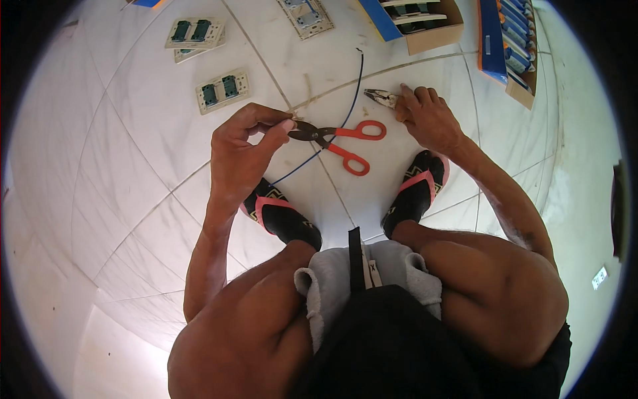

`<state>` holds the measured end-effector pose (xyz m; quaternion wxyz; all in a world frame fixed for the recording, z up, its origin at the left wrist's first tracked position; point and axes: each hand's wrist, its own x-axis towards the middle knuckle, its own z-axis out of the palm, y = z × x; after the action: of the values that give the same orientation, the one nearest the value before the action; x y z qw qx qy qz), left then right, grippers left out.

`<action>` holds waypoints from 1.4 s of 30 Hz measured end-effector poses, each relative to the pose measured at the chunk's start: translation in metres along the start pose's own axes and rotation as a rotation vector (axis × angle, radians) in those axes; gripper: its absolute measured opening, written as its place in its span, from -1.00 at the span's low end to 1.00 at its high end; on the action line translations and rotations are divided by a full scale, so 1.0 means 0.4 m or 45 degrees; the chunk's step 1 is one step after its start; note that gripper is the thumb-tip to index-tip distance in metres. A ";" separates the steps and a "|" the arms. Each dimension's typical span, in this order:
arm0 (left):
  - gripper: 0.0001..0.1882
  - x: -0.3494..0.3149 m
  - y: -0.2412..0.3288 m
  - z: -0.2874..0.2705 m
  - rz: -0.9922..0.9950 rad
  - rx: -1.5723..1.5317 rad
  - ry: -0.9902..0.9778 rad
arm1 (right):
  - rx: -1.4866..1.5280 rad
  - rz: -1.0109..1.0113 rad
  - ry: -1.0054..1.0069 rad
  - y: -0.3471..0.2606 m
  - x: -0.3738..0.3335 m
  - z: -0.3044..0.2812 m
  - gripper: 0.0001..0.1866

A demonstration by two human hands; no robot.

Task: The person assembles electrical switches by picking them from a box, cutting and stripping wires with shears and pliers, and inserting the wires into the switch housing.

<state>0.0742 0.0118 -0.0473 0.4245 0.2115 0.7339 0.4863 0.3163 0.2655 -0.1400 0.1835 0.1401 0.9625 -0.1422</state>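
My left hand point(242, 149) is closed in a pinch, thumb against forefinger, right by the dark blades of the red-handled snips point(350, 133). What the fingertips hold is too small to make out. The snips lie with their handles spread toward the right. My right hand point(432, 120) is wrapped round a pair of pliers point(380, 98), whose metal jaws point left. A thin blue wire point(359, 80) curves over the floor between my hands and passes by the snips. Beyond my left hand sits a switch plate point(222, 90) with two dark green modules.
More plates point(195, 33) are stacked at the far left, and another plate point(307, 18) lies at the far middle. Two open cartons, one with plates point(435, 41) and one with blue-and-white packs point(492, 43), stand far right. My feet point(282, 216) in pink sandals flank the tiled floor point(339, 193).
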 end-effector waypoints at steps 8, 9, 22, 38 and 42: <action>-0.91 -0.007 -0.003 0.007 0.024 -0.176 -0.017 | 0.769 0.348 -0.443 -0.088 0.005 -0.219 -0.45; -0.91 -0.009 -0.004 0.004 0.006 -0.177 -0.020 | 0.877 0.363 -0.509 -0.098 0.006 -0.234 -0.47; -0.80 -0.007 0.015 -0.003 -0.016 -0.218 -0.068 | 1.331 0.333 -0.664 -0.156 -0.016 -0.344 -0.66; -0.83 -0.018 0.047 -0.002 -0.073 0.016 -0.091 | 1.351 0.022 -0.791 -0.148 -0.007 -0.368 -0.67; -0.82 -0.020 0.058 -0.001 -0.085 0.077 -0.141 | 1.520 -0.009 -0.858 -0.140 -0.011 -0.355 -0.52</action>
<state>0.0758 0.0158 -0.0231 0.4738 0.2261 0.7304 0.4369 0.2576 0.2594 0.0009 0.3638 0.1621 0.6101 -0.6849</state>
